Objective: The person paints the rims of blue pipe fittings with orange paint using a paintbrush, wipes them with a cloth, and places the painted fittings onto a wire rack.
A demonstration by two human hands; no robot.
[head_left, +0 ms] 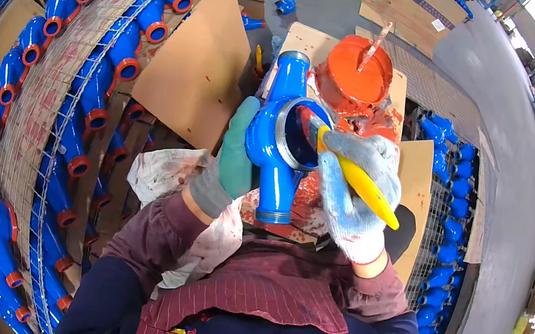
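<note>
Head view, left hand [235,154] gripping blue tee fitting [281,137], right hand [356,189] clamped on yellow-handled brush [358,182] at its rim, paint bucket [355,75] just beyond.

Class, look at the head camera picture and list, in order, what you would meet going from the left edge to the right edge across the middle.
Rows of blue pipe fittings with red rims on a wire rack → brown cardboard sheet → left hand in a green glove → blue T-shaped pipe fitting → right hand in a grey knitted glove holding a yellow-handled brush → more blue fittings.

Cardboard-covered bench [304,35] with orange paint bucket [354,75]; wire rack [59,82] of blue fittings [88,116].
</note>
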